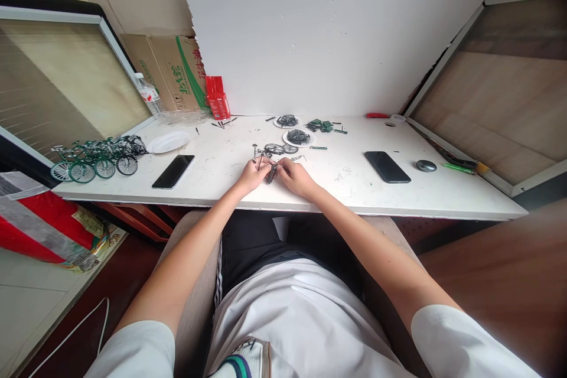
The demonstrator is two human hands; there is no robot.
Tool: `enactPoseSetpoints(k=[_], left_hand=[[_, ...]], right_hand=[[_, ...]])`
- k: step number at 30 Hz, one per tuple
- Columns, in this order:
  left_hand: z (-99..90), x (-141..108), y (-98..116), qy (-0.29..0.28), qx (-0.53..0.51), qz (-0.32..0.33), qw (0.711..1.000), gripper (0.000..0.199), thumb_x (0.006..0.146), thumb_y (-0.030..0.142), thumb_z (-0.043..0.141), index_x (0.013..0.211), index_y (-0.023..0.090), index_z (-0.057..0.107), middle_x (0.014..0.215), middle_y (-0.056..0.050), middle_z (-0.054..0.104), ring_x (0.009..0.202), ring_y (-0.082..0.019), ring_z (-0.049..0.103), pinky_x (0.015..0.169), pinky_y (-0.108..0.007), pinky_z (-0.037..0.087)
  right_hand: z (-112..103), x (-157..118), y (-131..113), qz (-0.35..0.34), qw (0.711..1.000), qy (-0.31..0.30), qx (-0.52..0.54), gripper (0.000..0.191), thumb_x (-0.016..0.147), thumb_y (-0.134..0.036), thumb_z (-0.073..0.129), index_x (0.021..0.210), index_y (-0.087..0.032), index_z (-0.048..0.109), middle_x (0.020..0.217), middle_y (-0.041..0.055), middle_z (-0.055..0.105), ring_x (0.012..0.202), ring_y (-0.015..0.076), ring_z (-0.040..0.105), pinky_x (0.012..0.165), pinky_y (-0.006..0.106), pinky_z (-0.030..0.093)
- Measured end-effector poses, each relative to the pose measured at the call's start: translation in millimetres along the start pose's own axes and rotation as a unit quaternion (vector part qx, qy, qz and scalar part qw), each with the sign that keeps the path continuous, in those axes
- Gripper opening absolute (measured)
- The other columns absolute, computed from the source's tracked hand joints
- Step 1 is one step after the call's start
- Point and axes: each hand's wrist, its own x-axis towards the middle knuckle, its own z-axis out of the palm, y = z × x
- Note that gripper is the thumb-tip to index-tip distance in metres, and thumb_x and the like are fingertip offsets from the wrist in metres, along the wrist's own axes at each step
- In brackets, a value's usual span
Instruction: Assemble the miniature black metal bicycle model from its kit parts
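The left hand (254, 177) and right hand (296, 177) pinch a small dark model bicycle (271, 175) between them, just inside the front edge of the white table (348, 186). Bare tabletop spans leftward to one phone (173, 172) and, more widely, rightward to another phone (387, 166); behind, loose wheels (274, 148) crowd close.

A white desk (212, 180) stands against a tall, scuffed white panel (332, 29), flanked by pale-framed tan panes (66, 77) at left and right, with a grey-brown upholstered chair (194, 295) before it, dark reddish flooring (95, 307) meeting pale tiles (26, 307) at left, and soft, diffuse light overall.
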Motion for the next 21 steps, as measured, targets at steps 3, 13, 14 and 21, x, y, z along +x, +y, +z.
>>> enactPoseSetpoints(k=[3,13,14,21], left_hand=[[0.4,-0.3,0.5,0.0,0.0,0.001,1.0,0.014,0.086,0.029,0.069,0.092,0.017,0.072,0.071,-0.001,0.063,0.067,-0.017,0.06,0.071,-0.029,0.053],[0.4,-1.1,0.8,0.002,0.002,0.003,1.0,0.012,0.089,0.024,0.066,0.093,0.016,0.073,0.07,-0.002,0.065,0.068,-0.017,0.063,0.071,-0.029,0.055],[0.4,-1.2,1.0,0.002,0.003,0.003,1.0,0.011,0.089,0.024,0.066,0.093,0.016,0.073,0.07,-0.002,0.065,0.069,-0.018,0.064,0.071,-0.029,0.055],[0.4,-1.5,1.7,0.003,0.005,0.003,1.0,0.01,0.088,0.024,0.067,0.092,0.017,0.072,0.069,-0.002,0.064,0.068,-0.018,0.063,0.071,-0.03,0.055]], right_hand=[[0.0,-0.1,0.0,0.0,1.0,-0.001,0.001,0.024,0.108,-0.04,0.044,0.101,-0.024,0.06,0.091,0.007,0.077,0.08,0.0236,0.067,0.077,0.034,0.048],[-0.1,-0.3,-0.6,0.003,1.0,0.0,0.002,0.024,0.108,-0.04,0.044,0.102,-0.023,0.061,0.093,0.0076,0.077,0.081,0.024,0.068,0.078,0.035,0.048],[-0.2,-0.4,-0.6,0.004,1.0,-0.001,0.002,0.024,0.108,-0.04,0.044,0.102,-0.023,0.061,0.093,0.0077,0.077,0.081,0.024,0.068,0.078,0.035,0.049],[-0.3,-0.7,-1.3,0.005,1.0,-0.001,0.001,0.024,0.108,-0.039,0.045,0.102,-0.023,0.061,0.094,0.0077,0.077,0.082,0.024,0.068,0.078,0.034,0.048]])
